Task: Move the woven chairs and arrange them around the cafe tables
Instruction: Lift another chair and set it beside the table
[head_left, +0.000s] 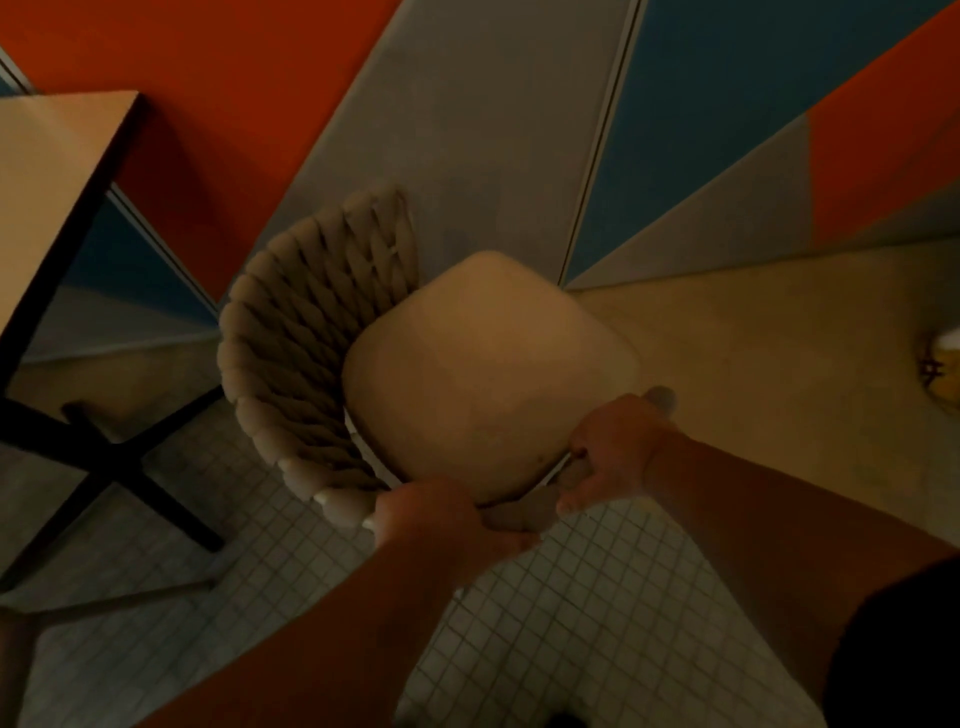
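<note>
The seat rim of the woven chair (415, 364) is gripped by both hands: the left hand (436, 514) beside the woven back's end, the right hand (613, 452) at the opposite rim. The chair is held just beside the café table (57, 192), near its corner, over the tiled floor (571, 597). It is judged light and stiff, best taken by the frame; the cushion looks soft. No writing can be read.

Cafe: table (47, 171) w/ cross base, woven chair (311, 332), tiled floor (571, 597).
</note>
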